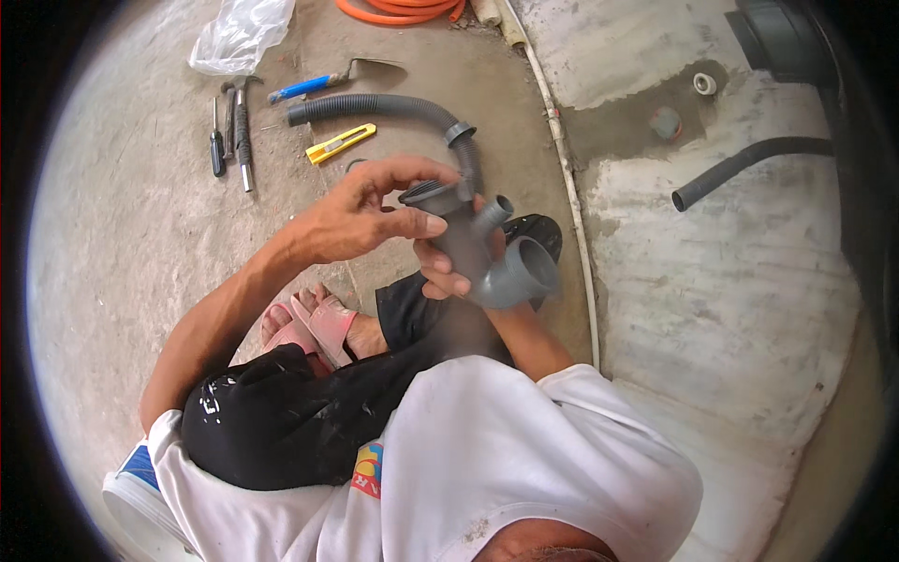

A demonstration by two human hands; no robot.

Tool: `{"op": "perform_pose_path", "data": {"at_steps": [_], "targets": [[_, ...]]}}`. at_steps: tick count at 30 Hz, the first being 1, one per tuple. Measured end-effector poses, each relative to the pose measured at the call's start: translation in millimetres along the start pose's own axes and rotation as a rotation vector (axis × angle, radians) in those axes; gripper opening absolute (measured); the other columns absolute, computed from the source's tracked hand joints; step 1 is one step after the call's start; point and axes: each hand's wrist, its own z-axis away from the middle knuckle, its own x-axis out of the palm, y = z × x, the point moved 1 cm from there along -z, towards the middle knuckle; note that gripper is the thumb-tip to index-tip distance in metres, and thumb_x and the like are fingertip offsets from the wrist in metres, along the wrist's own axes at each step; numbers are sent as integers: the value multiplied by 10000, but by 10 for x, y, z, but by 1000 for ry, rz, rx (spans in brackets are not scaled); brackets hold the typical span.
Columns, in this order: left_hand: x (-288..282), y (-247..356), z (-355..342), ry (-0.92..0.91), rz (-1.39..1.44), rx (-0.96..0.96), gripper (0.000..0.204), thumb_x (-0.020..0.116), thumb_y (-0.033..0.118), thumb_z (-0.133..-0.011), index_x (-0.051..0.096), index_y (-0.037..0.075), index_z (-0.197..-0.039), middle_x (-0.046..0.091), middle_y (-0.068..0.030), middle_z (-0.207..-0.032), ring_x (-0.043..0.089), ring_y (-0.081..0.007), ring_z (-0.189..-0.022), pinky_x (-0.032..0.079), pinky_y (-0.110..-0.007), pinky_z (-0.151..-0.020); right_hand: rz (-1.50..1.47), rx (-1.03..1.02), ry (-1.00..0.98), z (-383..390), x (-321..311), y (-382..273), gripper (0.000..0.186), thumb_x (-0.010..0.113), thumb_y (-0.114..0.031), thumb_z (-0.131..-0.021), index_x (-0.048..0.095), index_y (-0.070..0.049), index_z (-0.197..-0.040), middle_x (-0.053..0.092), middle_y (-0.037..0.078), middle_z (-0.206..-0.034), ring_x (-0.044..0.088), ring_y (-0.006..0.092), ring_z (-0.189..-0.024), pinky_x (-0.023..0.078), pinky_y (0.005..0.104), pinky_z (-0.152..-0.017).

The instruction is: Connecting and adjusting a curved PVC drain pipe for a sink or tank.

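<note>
A dark grey plastic drain trap, with a threaded round mouth, a small side spout and a wide elbow outlet, is held up above my lap. My right hand wraps its body from behind, with part of the fingers hidden. At the top, my left hand curls thumb and forefinger around the threaded rim. On the floor just beyond lies a grey corrugated hose with a collar on it. A yellow utility knife rests near that hose.
A blue-handled trowel, a hammer and a screwdriver lie at the far left beside a clear plastic bag. Behind them is a coiled orange hose. A thin white pipe runs along the wall base. Another grey hose juts in at right.
</note>
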Motion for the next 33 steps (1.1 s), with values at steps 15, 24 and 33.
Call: {"op": "perform_pose_path", "data": {"at_steps": [15,24,33], "targets": [[-119,-315,267,285,167,-234,432,698,217,-895,565,101,-1289,593,-50,-1208,583,-150,-1026,495,-323,-865,-474,-51,18,245,-321,413,604,433,-444,-1006,307,-90,-1479,365,221,-1381,521,273,-949,470,344,-669],[-661,-428,602,626,69,-79,411,676,199,-900,588,85,-1286,598,-58,-1179,588,-170,-1076,490,-332,-945,-226,-80,406,84,-790,529,490,447,-331,-1015,408,-103,-1447,430,181,-1409,538,291,-1142,519,362,-753],[-842,-216,807,894,-10,161,440,658,230,-925,572,1,-1290,634,-81,-1140,618,-155,-1009,498,-325,-938,1593,-225,1247,-215,-1501,-106,339,651,-279,-878,685,-16,-1089,695,109,-848,667,276,-776,503,357,-748]]}}
